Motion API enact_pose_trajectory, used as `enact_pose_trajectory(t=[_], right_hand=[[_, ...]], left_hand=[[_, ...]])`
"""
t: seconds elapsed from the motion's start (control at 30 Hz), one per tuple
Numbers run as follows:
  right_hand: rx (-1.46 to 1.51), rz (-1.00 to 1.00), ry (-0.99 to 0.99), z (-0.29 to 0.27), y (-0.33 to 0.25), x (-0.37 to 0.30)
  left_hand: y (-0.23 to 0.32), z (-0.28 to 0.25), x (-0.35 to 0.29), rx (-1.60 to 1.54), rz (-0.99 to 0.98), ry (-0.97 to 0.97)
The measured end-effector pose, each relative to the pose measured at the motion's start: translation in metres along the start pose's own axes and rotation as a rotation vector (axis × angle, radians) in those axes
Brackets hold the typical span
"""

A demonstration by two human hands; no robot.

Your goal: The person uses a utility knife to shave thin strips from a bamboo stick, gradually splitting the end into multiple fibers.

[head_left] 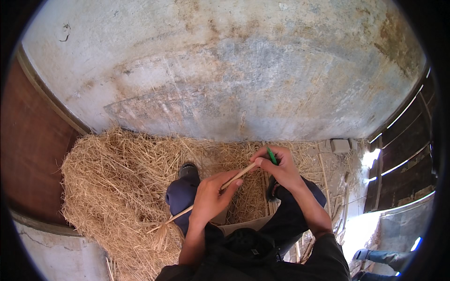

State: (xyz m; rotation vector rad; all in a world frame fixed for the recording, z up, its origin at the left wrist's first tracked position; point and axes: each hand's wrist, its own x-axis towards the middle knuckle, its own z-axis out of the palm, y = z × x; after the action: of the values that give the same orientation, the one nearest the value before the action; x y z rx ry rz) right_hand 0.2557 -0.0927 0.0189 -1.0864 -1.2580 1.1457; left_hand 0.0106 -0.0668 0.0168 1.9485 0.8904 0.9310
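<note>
A thin straw-coloured stick (183, 212) slants across in front of me, from the right hand down to the lower left, where a frayed, leafy tuft hangs by its end. Around its upper part my left hand (212, 195) is closed, with the thumb lying along it. My right hand (280, 169) pinches the stick's upper end. A narrow green piece (271, 155) also sticks up from the right hand's fingers; its kind is not clear, and its lower part is hidden by the hand. Both hands are above my spread knees.
A large heap of straw (112, 182) lies to the left, with loose straw scattered ahead. A stained plaster wall (243, 84) rises in front. Grey blocks (340, 145) and long sticks (325, 178) lie at right. Another person's legs (386, 256) show at lower right.
</note>
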Motion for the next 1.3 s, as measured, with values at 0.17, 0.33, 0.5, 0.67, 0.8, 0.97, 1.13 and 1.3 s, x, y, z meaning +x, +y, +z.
enact_pose_trajectory(t=[0.17,0.33,0.5,0.67,0.8,0.97,1.13,1.3], right_hand=[[-0.024,0.011,0.123,-0.006,-0.010,-0.001],[-0.026,-0.018,0.356,-0.020,-0.018,-0.002],[0.036,-0.100,0.543,-0.030,-0.021,0.002],[0.044,-0.129,0.576,-0.032,-0.025,0.003],[0.028,-0.133,0.614,-0.033,-0.027,0.003],[0.041,-0.139,0.667,-0.042,-0.028,0.003],[0.059,-0.153,0.692,-0.044,-0.025,0.003],[0.093,-0.147,0.680,-0.038,-0.022,0.006]], left_hand=[[-0.027,-0.027,-0.021,0.164,-0.101,-0.111],[-0.048,-0.054,-0.046,0.175,-0.180,0.006],[-0.057,-0.079,-0.059,0.269,-0.243,0.138],[-0.056,-0.088,-0.059,0.485,-0.156,0.163],[-0.066,-0.098,-0.069,0.661,-0.094,0.208],[-0.077,-0.113,-0.078,0.629,-0.014,0.183],[-0.064,-0.111,-0.079,0.603,-0.009,0.129],[-0.001,-0.102,-0.071,0.564,0.185,0.207]])
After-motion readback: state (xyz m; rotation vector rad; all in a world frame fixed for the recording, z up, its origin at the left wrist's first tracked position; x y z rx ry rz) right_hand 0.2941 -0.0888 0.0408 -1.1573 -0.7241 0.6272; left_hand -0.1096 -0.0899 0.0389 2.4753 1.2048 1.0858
